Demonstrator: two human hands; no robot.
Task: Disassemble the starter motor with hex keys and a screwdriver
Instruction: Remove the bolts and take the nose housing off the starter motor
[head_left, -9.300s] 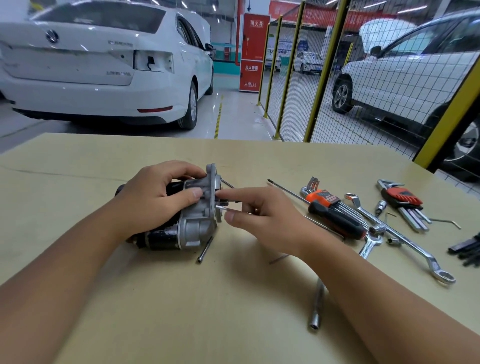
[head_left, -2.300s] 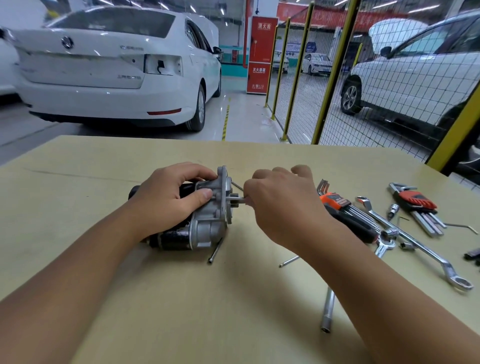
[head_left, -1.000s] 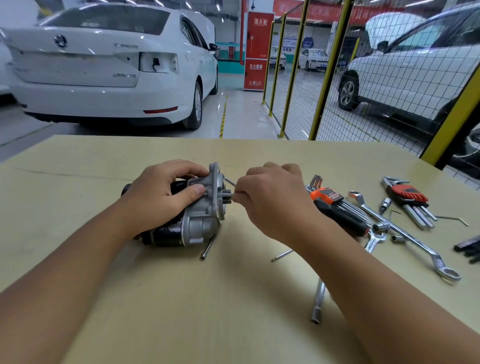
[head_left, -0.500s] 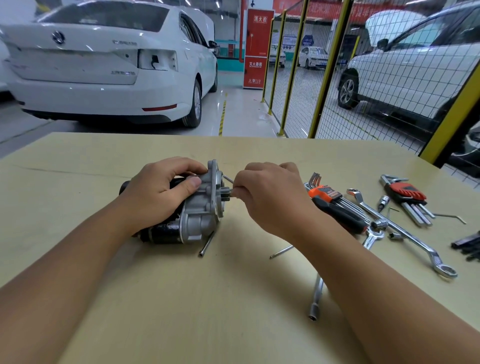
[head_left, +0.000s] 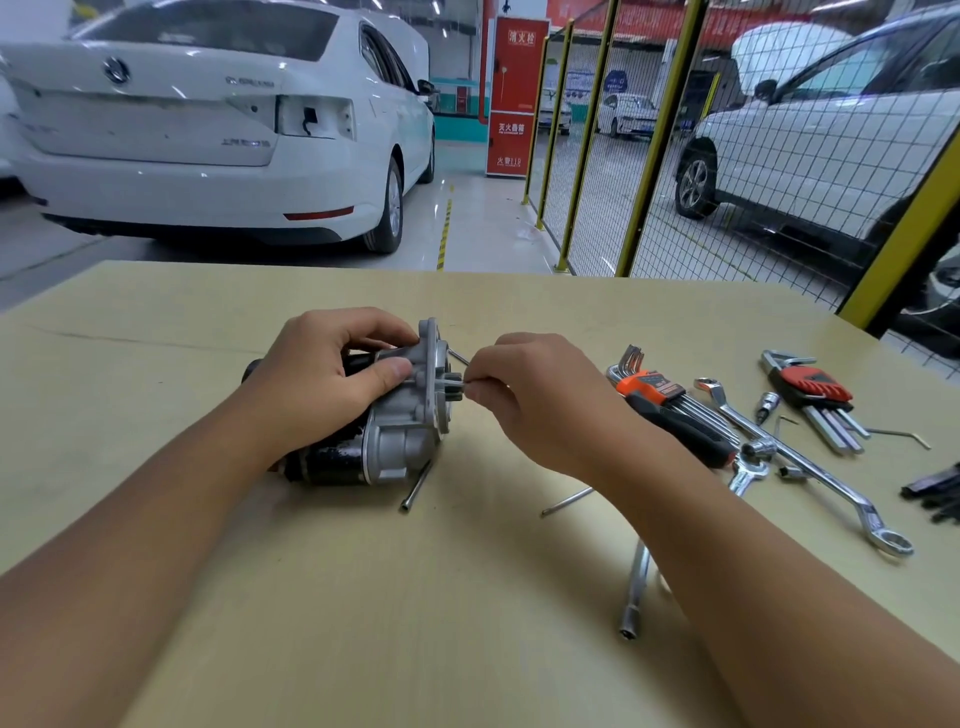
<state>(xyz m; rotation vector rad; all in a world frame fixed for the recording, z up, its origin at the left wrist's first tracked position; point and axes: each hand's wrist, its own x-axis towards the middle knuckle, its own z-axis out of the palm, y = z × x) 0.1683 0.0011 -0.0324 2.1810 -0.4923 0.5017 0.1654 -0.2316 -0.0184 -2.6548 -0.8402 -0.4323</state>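
workshop floor with a white car (head_left: 208, 124) and a yellow-framed mesh fence (head_left: 644, 156) lies beyond a tan tabletop (head_left: 363, 623). starter motor (head_left: 384, 415) lies on its side near the middle of the tabletop, black body toward the left, grey cast end housing toward the right.

left hand (head_left: 322, 384) lies over the top of the starter motor, fingers curled round the body, thumb pressed on the housing. right hand (head_left: 535, 400) is just right of the starter motor's end face, its fingers pinching a thin hex key (head_left: 460, 357) whose tip meets that face; how deep it sits cannot be told.

one long bolt (head_left: 415, 486) lies on the tabletop touching the near side of the starter motor. a thin rod (head_left: 566, 501) lies right of it, partly hidden by the right forearm. a socket extension bar (head_left: 635, 592) lies nearer the person. well right of the starter motor: an orange-holdered hex key set (head_left: 649, 387), a black-handled screwdriver (head_left: 680, 428), a long ring spanner (head_left: 810, 467), and a red-holdered hex key set (head_left: 810, 392).
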